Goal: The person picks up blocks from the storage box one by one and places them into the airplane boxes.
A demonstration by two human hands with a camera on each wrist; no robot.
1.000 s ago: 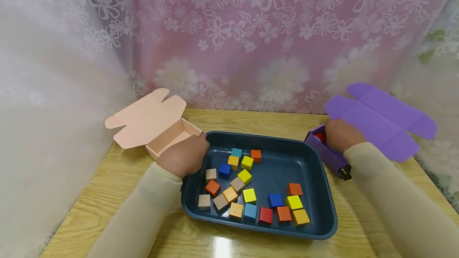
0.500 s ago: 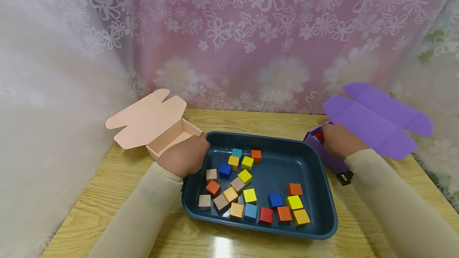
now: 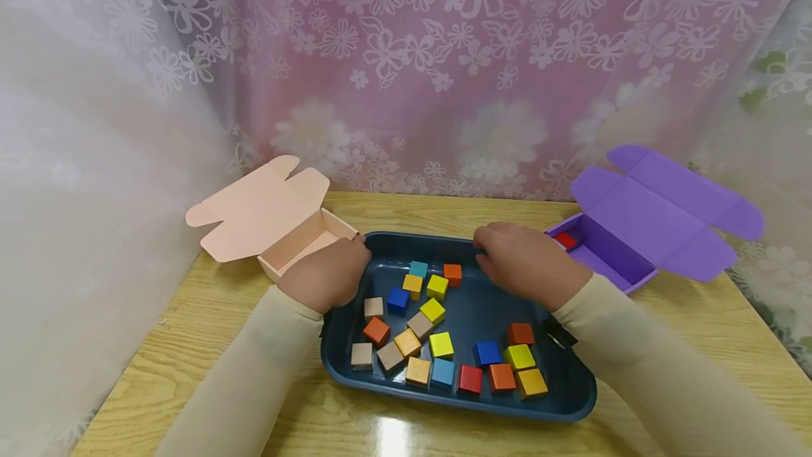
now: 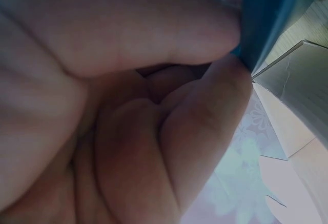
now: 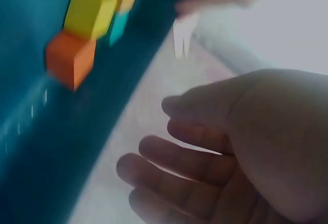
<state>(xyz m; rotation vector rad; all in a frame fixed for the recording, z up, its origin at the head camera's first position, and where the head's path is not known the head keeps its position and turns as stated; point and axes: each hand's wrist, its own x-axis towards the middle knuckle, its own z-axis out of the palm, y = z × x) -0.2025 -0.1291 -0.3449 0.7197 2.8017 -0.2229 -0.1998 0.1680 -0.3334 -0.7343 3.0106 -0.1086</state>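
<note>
A dark blue tray (image 3: 482, 302) holds several coloured wooden cubes, most of them toward its left and front. My left hand (image 3: 326, 273) pinches the tray's left rim between thumb and curled index finger, as the left wrist view shows. Over the back right part of the tray is my right hand (image 3: 529, 263), its fingers (image 5: 169, 183) loosely bent with nothing between them. An orange cube (image 3: 452, 275) lies to its left near the back wall, beside a yellow cube (image 3: 438, 288). Behind the right hand, a purple box (image 3: 609, 266) stands with its lid up and a red cube (image 3: 564, 241) inside.
At the left stands a peach-coloured box (image 3: 298, 245), lid folded back, partly hidden by the left hand. Both boxes and the tray sit on a wooden table (image 3: 165, 344). A pink floral curtain (image 3: 412, 90) hangs behind, and pale cloth covers both sides.
My right hand has left the purple box and moved left over the tray, leaving the red cube in view there. The left hand stays on the tray rim.
</note>
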